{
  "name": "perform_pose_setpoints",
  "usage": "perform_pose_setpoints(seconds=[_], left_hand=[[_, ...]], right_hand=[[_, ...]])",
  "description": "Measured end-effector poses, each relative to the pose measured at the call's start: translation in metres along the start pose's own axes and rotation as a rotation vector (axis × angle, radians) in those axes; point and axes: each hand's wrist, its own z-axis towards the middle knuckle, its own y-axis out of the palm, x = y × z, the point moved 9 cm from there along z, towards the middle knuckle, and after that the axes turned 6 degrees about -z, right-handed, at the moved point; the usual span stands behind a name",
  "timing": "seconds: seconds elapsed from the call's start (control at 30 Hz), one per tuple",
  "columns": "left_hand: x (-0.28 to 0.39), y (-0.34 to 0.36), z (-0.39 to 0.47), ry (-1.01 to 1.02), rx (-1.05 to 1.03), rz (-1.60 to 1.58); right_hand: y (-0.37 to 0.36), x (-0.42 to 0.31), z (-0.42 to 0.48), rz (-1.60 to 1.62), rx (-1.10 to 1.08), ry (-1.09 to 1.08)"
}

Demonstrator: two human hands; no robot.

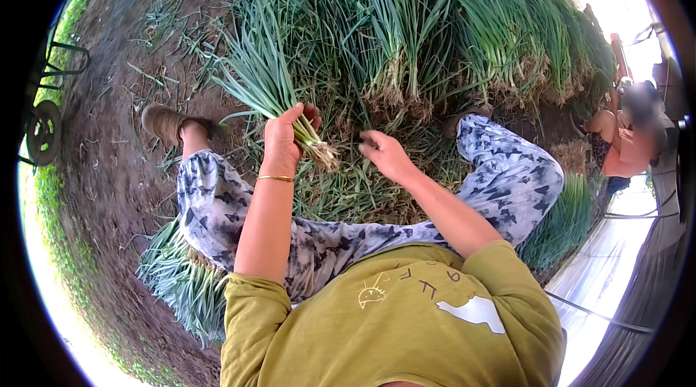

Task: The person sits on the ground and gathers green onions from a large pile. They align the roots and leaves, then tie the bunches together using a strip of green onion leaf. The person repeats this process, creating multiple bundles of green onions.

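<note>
My left hand (285, 134) is closed around a bunch of green onions (266, 82), just above their pale, rooted ends. The green leaves fan out up and to the left. My right hand (387, 154) hangs to the right of the root ends, apart from them, its fingers slightly spread and a little blurred; I see nothing in it. Below both hands, loose leaf trimmings (364, 194) cover the ground between my legs. A large heap of green onions (391, 22) lies before me, with its brown roots facing my way.
Bunched green onions (187, 283) lie behind my left leg, and more bunches (565, 213) lie beyond my right knee. Another person (631, 137) sits at the far right. A wheel (43, 133) stands at the left edge. Bare soil (103, 169) shows on the left.
</note>
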Motion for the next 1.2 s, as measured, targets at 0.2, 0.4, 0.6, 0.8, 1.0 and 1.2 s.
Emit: perform_pose_setpoints(seconds=[0.2,0.4,0.6,0.8,1.0,1.2], left_hand=[[0.043,0.01,-0.015,0.303,-0.054,0.093],[0.021,-0.019,-0.002,0.242,0.115,0.07],[-0.049,0.0,-0.008,-0.063,-0.065,0.38],[-0.043,0.008,-0.005,0.003,-0.108,0.379],[-0.008,-0.001,0.009,0.101,0.046,0.229],[0.0,-0.002,0.014,0.138,-0.02,0.146]], right_hand=[[0.042,0.126,0.068,-0.12,-0.136,0.512],[0.031,0.073,0.038,0.41,-0.058,0.277],[0.013,-0.008,0.014,0.472,-0.006,0.005],[0.026,-0.033,-0.008,0.617,-0.186,0.098],[0.02,0.004,-0.068,0.273,-0.171,0.056],[0.03,0.087,-0.08,-0.537,-0.448,0.123]])
